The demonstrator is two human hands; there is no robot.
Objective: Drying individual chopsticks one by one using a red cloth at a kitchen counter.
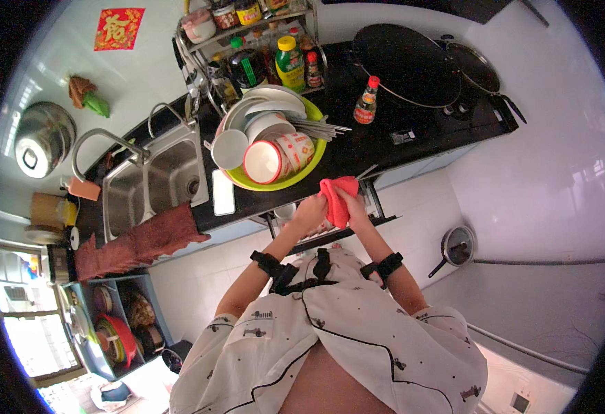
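Both hands grip a red cloth (pixel 337 207) in front of the counter's edge. My left hand (pixel 311 211) holds its left side, and my right hand (pixel 353 205) pinches it from the right. A thin, light-coloured stick or handle (pixel 368 172) pokes out past the cloth's upper right; whether it is held in the cloth, I cannot tell. Below the hands is a pulled-out drawer (pixel 385 220) with white dishes partly hidden by my arms. On the counter beyond stands a lime-green basin (pixel 302 178) heaped with bowls, red-rimmed cups (pixel 263 162) and a bundle of metal chopsticks (pixel 320 128).
A white phone-like slab (pixel 223 192) lies between the basin and the double steel sink (pixel 170 168). A brown cloth (pixel 142 240) drapes over the sink's front edge. To the right are a red-capped sauce bottle (pixel 366 103) and a large wok lid (pixel 406 64). Behind stands a condiment rack (pixel 250 33).
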